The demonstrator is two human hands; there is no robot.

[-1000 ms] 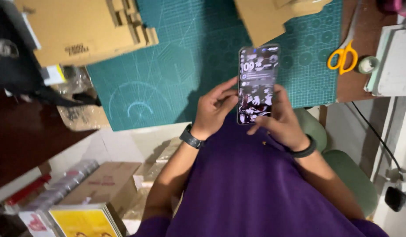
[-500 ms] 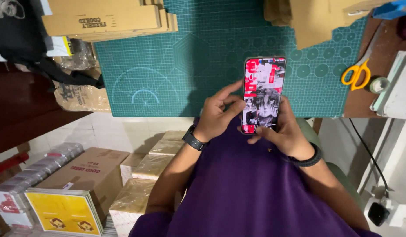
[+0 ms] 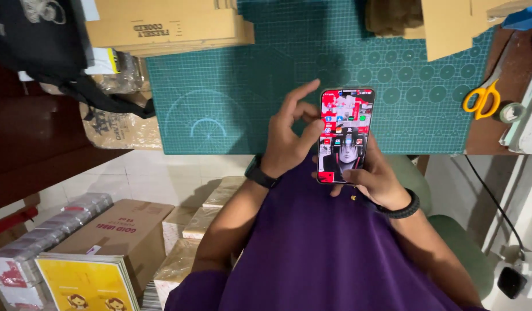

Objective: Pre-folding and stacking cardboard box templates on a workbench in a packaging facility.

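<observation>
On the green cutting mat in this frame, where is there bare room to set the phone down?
The cutting mat is bare across its middle, from the flattened cardboard boxes at its far left corner to the phone. Its far right corner is crowded with cardboard pieces; yellow scissors lie just off its right edge.

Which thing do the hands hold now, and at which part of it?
The right hand holds a smartphone by its lower half, fingers behind it. The left hand only touches its left edge with the thumb.

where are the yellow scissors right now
In the head view, the yellow-handled scissors lie at the far right on the brown desk, just past the green cutting mat's right edge.
</observation>
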